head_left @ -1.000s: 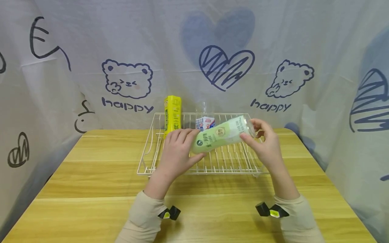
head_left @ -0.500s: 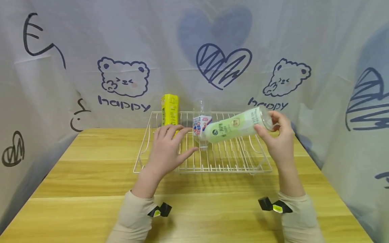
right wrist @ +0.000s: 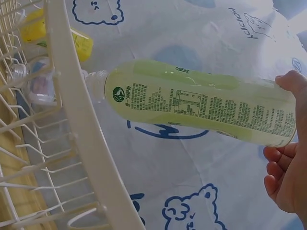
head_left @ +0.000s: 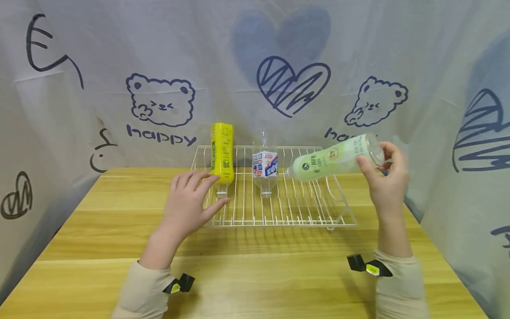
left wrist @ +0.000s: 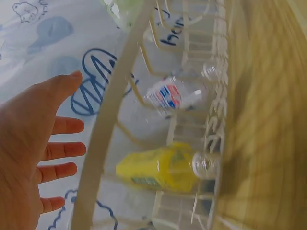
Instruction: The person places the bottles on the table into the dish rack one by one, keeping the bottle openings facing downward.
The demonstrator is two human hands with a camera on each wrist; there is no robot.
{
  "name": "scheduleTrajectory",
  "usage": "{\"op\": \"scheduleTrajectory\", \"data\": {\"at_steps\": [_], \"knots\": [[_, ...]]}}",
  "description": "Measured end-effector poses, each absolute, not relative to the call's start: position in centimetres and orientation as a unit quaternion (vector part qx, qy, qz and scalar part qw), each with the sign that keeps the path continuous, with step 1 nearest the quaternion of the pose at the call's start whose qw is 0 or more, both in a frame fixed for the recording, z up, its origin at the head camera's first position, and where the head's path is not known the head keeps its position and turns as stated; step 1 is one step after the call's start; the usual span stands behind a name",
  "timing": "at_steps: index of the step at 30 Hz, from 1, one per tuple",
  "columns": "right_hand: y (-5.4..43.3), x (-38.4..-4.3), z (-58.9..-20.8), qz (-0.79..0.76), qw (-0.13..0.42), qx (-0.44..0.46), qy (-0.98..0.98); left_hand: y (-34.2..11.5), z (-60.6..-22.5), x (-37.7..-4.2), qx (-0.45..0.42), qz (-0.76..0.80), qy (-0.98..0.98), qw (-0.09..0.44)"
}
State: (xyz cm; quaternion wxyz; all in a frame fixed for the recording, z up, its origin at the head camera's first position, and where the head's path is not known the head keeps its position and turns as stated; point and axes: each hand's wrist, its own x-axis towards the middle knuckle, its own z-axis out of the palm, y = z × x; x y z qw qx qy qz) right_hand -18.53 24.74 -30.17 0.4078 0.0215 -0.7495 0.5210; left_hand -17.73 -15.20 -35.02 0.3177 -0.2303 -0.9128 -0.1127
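Observation:
My right hand (head_left: 385, 186) grips a pale green bottle (head_left: 330, 158) by its base end. The bottle slants over the right part of the white wire rack (head_left: 284, 223), its capless neck pointing left and down. Fingers and thumb wrap the base in the right wrist view, while the bottle's neck (right wrist: 97, 85) overlaps the rack's edge there. My left hand (head_left: 185, 204) holds nothing. Its fingers are spread, near the rack's front left corner. Close beside it, a yellow bottle (head_left: 222, 153) stands neck down in the rack.
Right of the yellow bottle, a clear bottle (head_left: 264, 166) with a white, blue and red label also stands neck down in the rack. The rack rests on a wooden table (head_left: 255, 274). Behind hangs a white cloth (head_left: 223, 53) with drawings.
The left hand has let go of the green bottle and drawn back left. The right hand has carried the bottle to the right and slightly up.

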Motion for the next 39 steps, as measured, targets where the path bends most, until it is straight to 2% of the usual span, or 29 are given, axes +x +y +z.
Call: {"op": "scheduleTrajectory", "data": {"at_steps": [4, 10, 14, 19, 25, 39], "knots": [[25.1, -18.7, -30.0, 0.51, 0.432, 0.025, -0.743, -16.5, -35.0, -17.8, -0.207, -0.109, -0.938, 0.255], [25.1, -18.8, -29.8, 0.494, 0.453, 0.016, -0.742, -17.7, -34.7, -18.0, -0.146, -0.12, -0.977, 0.098], [24.9, -18.7, -29.5, 0.483, 0.466, 0.01, -0.741, -18.3, -34.9, -18.1, -0.126, -0.123, -0.983, 0.042], [24.9, -18.9, -29.6, 0.461, 0.476, 0.013, -0.749, -18.8, -35.3, -18.3, -0.119, -0.137, -0.983, 0.005], [24.7, -19.5, -30.3, 0.449, 0.445, 0.005, -0.775, -19.2, -35.9, -18.5, -0.114, -0.152, -0.981, -0.026], [23.4, -20.8, -30.7, 0.378, 0.356, 0.012, -0.855, -19.2, -36.4, -18.3, -0.111, -0.163, -0.98, -0.031]]}}
